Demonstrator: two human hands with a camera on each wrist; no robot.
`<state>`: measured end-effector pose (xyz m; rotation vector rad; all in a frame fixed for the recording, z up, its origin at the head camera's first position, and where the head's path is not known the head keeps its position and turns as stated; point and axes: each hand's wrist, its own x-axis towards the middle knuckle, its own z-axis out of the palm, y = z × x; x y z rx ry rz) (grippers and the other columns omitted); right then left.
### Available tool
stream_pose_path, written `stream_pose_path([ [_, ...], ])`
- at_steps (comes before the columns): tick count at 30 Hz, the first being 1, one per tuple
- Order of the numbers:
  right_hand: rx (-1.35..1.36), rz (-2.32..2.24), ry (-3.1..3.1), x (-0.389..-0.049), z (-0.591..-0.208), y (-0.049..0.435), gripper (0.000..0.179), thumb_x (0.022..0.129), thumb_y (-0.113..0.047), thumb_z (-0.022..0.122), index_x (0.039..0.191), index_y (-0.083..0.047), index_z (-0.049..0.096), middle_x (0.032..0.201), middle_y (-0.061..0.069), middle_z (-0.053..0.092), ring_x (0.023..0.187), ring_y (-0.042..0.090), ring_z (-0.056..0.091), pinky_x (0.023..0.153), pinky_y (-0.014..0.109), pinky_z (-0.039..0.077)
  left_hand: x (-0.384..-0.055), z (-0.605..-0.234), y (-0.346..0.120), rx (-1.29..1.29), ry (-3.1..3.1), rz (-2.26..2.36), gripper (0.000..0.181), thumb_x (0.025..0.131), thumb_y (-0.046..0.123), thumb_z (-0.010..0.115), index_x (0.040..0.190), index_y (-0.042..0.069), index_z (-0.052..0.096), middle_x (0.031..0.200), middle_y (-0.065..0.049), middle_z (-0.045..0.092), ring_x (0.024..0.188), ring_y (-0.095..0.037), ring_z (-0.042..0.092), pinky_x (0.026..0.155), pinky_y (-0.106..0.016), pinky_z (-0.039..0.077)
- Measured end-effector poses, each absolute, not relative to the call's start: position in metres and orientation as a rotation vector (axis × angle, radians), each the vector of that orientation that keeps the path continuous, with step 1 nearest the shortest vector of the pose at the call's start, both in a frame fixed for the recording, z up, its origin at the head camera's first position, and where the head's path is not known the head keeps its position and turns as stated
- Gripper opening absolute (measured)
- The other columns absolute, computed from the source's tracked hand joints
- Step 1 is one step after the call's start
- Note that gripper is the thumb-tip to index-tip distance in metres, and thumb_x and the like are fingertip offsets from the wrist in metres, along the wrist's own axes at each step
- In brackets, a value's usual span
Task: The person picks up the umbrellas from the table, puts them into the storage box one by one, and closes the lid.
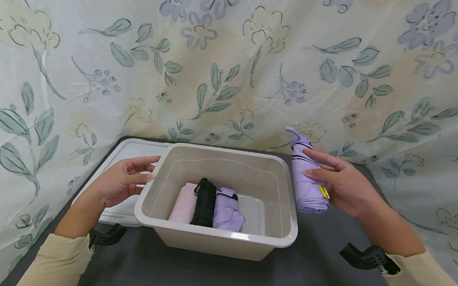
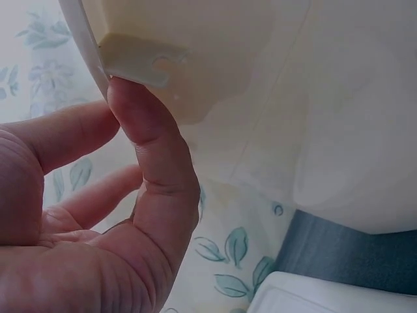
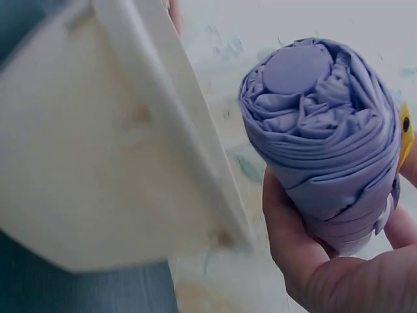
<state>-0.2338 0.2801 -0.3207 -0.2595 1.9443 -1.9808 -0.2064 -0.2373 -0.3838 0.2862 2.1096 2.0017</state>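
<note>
My right hand (image 1: 343, 183) holds a folded lilac umbrella (image 1: 308, 185) just outside the right end of a beige plastic bin (image 1: 221, 240). A wrist strap curls from the umbrella's upper end, and a yellow tag (image 1: 324, 191) shows beside my fingers. In the right wrist view, the rolled end of the umbrella (image 3: 319, 124) faces the camera. At the bin's left end, my left hand (image 1: 123, 179) pinches the rim with its fingertips. Inside the bin, side by side, lie a pink rolled bundle (image 1: 184, 204), a black folded umbrella (image 1: 205, 204) and another lilac folded umbrella (image 1: 227, 212).
A white lid (image 1: 120, 213) lies on the dark table (image 1: 186, 274), behind and left of the bin. Flowered cloth (image 1: 216, 101) hangs along the back and both sides. In the bin, bare floor (image 1: 252, 214) shows right of the lilac umbrella.
</note>
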Motion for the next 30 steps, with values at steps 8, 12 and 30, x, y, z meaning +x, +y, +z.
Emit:
stream_pose_path([
  [8,-0.244,-1.875,1.929,-0.228,-0.305,0.235,0.069,0.096,-0.009,0.07,0.157,-0.024,0.043,0.149,0.005,0.047,0.112,0.022,0.063,0.088,0.036,0.06,-0.207,-0.382,-0.238,0.313,2.094,2.008,0.059,0.101,0.007,0.062,0.156,0.005,0.04,0.113,0.002,0.066,0.099,-0.011,0.071,0.081,-0.034,0.063],
  [12,-0.249,-1.841,1.935,-0.231,-0.306,0.216,0.068,0.094,-0.007,0.073,0.155,-0.022,0.047,0.139,0.007,0.056,0.106,0.023,0.067,0.085,0.036,0.061,-0.208,-0.381,-0.239,0.314,2.094,2.005,0.058,0.101,0.007,0.062,0.156,0.005,0.041,0.113,0.001,0.066,0.098,-0.012,0.071,0.081,-0.035,0.063],
  [30,-0.117,-1.585,2.067,-0.243,-0.315,0.162,0.057,0.087,-0.007,0.08,0.141,-0.016,0.064,0.134,0.017,0.064,0.104,0.028,0.069,0.081,0.041,0.062,-0.211,-0.38,-0.241,0.345,2.06,2.015,0.058,0.103,0.007,0.06,0.157,0.005,0.039,0.115,0.002,0.067,0.099,-0.013,0.073,0.084,-0.035,0.063],
])
